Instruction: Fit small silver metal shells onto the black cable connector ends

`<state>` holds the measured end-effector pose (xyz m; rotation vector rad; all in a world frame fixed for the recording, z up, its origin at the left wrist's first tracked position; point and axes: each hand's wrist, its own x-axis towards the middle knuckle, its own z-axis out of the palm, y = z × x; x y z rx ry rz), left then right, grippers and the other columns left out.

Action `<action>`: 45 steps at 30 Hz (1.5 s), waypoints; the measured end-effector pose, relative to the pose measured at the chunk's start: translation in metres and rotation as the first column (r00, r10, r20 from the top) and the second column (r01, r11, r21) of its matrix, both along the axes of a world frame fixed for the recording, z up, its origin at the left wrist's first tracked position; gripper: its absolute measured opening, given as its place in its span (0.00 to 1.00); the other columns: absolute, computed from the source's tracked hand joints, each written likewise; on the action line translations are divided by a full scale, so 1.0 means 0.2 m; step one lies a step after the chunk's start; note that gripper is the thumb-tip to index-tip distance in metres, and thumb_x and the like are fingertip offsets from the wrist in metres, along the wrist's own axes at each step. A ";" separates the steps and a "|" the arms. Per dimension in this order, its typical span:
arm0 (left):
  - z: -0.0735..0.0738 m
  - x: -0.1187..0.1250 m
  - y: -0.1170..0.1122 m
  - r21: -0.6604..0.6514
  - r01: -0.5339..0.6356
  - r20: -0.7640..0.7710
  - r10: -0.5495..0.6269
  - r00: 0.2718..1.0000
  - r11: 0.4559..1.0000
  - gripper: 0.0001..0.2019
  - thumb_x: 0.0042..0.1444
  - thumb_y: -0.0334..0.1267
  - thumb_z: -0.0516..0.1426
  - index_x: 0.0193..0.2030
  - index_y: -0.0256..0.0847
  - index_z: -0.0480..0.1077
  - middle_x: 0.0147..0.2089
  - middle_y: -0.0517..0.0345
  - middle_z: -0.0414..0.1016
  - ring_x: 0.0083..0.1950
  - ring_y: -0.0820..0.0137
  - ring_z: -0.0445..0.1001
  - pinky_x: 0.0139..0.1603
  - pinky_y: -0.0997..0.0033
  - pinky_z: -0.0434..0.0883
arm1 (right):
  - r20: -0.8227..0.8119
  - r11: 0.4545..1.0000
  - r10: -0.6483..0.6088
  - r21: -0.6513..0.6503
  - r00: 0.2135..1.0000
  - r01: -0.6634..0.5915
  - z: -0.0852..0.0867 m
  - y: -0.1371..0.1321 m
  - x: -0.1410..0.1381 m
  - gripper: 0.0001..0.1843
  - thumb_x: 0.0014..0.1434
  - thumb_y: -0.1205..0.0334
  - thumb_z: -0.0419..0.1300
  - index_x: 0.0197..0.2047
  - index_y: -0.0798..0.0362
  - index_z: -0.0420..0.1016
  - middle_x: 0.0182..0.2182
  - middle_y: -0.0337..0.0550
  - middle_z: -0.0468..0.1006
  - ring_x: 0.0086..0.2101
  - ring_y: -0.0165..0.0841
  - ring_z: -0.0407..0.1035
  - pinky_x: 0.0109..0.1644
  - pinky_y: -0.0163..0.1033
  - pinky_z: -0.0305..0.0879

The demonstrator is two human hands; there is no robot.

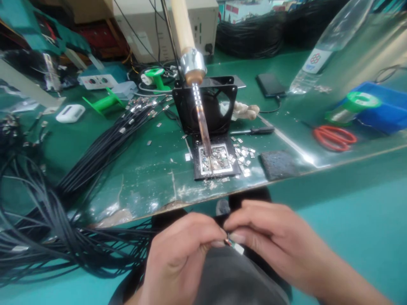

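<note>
Above my lap, just off the bench's front edge, my left hand (187,250) is closed in a pinch on the end of a thin cable. Bare coloured wires (227,242) show between my fingertips, with a small whitish connector (238,248) beside them. From the other side my right hand (270,237) pinches at the same wires, its thumb and forefinger nearly touching my left fingers. Most of the cable is hidden by my hands. On the bench ahead, a soldering iron (201,114) points tip down over a shallow tray (201,169) of small metal bits.
Black cables (104,144) lie bundled at the left and hang over the edge. Behind the tray stands a black fan frame (181,110). Loose connectors (244,152), a screwdriver (262,130), a dark pad (278,165), red-handled scissors (335,137) and a bottle (330,46) lie rightward.
</note>
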<state>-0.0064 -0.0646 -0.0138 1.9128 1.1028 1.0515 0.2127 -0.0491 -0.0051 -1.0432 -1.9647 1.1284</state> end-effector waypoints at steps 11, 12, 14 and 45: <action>0.00 -0.01 -0.01 -0.078 0.051 0.021 -0.049 0.999 0.996 0.14 0.64 0.19 0.58 0.38 0.42 0.79 0.35 0.62 0.82 0.36 0.77 0.82 0.40 0.84 0.77 | 0.148 0.958 0.041 0.275 0.988 -0.080 -0.07 -0.03 0.06 0.13 0.73 0.70 0.56 0.51 0.48 0.80 0.31 0.38 0.75 0.31 0.31 0.69 0.36 0.36 0.66; 0.00 -0.01 -0.01 -0.082 0.054 0.022 -0.052 0.998 0.995 0.14 0.64 0.19 0.58 0.37 0.42 0.78 0.34 0.62 0.82 0.36 0.77 0.81 0.40 0.84 0.77 | 0.163 0.947 0.033 0.309 0.986 -0.083 -0.08 -0.03 0.07 0.15 0.72 0.70 0.55 0.53 0.47 0.80 0.31 0.38 0.76 0.32 0.32 0.70 0.36 0.36 0.66; 0.00 0.00 0.00 -0.094 0.055 0.022 -0.053 0.998 0.994 0.14 0.65 0.19 0.57 0.36 0.42 0.78 0.34 0.62 0.82 0.36 0.77 0.81 0.40 0.84 0.76 | 0.180 0.933 0.023 0.350 0.983 -0.085 -0.10 -0.04 0.09 0.17 0.71 0.71 0.56 0.55 0.44 0.81 0.32 0.39 0.76 0.33 0.33 0.71 0.37 0.38 0.67; -0.02 0.02 -0.03 0.134 0.173 -0.337 -0.120 0.934 0.976 0.11 0.67 0.22 0.59 0.48 0.43 0.77 0.45 0.57 0.81 0.46 0.73 0.81 0.49 0.83 0.76 | 0.410 0.949 0.286 0.008 0.866 -0.317 0.14 0.11 0.08 0.13 0.68 0.73 0.58 0.33 0.50 0.75 0.28 0.38 0.79 0.28 0.33 0.72 0.32 0.37 0.67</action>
